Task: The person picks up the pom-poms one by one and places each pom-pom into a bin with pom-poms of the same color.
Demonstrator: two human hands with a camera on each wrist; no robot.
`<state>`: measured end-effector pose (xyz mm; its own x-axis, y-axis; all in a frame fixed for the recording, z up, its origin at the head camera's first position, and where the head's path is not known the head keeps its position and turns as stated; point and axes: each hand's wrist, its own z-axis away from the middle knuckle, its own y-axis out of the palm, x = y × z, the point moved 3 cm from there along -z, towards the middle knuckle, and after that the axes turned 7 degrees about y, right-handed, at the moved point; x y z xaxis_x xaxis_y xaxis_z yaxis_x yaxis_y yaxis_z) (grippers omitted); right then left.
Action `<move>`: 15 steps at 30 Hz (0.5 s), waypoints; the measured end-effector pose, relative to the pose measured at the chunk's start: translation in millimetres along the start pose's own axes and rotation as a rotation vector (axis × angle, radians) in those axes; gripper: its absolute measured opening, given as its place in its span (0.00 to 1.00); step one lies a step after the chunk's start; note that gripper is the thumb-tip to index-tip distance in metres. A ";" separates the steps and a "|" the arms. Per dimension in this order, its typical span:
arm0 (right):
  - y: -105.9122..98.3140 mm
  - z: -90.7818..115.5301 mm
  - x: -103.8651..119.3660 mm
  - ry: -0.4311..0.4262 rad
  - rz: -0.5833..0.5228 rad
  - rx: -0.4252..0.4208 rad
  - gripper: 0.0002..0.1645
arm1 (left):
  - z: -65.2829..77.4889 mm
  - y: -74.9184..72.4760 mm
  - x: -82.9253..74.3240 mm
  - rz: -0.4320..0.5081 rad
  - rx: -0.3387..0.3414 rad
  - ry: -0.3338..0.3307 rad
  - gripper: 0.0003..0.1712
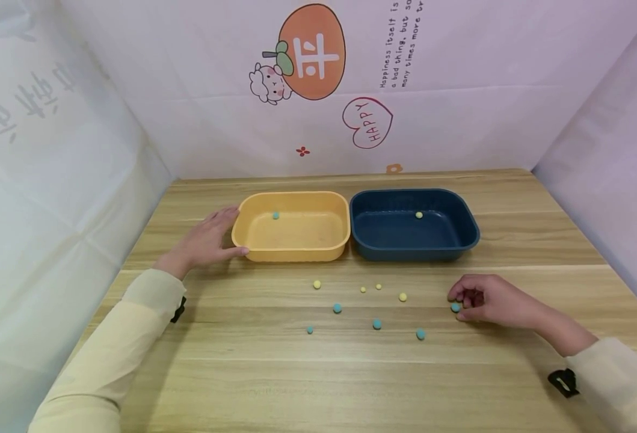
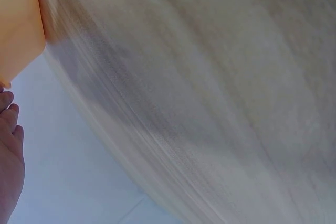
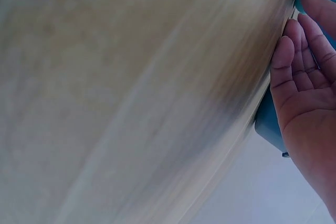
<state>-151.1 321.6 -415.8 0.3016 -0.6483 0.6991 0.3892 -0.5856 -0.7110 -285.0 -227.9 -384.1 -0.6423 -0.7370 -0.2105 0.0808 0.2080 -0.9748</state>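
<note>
My left hand (image 1: 207,239) rests against the left end of a yellow plastic bin (image 1: 291,255), fingers at the back corner and thumb along the front rim. In the left wrist view, fingertips (image 2: 6,100) reach the bin's edge. My right hand (image 1: 494,300) is low at the table, right of the scattered balls, with thumb and index finger closed in around a small teal ball (image 1: 455,307); the other fingers curl inward. The right wrist view shows that teal ball (image 3: 299,4) by a fingertip. One teal ball (image 1: 276,215) lies in the yellow bin.
A dark blue bin (image 1: 415,254) stands against the yellow one, a yellow ball (image 1: 418,214) inside. Several yellow balls (image 1: 402,297) and teal balls (image 1: 377,324) are spread on the wooden table (image 1: 296,391) before the bins. A printed white cloth (image 1: 215,132) hangs behind.
</note>
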 end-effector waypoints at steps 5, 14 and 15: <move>-0.1 0.5 0.6 0.000 0.006 0.004 0.12 | -0.5 0.1 0.2 -0.015 0.001 0.004 0.59; 0.3 1.4 1.0 -0.023 0.018 0.006 0.09 | -0.3 -1.9 -1.2 -0.012 0.014 0.002 0.59; 0.4 1.4 0.7 -0.023 0.020 0.006 0.09 | -0.3 -2.2 -1.3 -0.015 0.016 0.001 0.59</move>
<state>-149.5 321.6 -415.5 0.3289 -0.6486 0.6864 0.3882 -0.5697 -0.7244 -284.6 -227.1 -381.6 -0.6442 -0.7393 -0.1961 0.0837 0.1868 -0.9788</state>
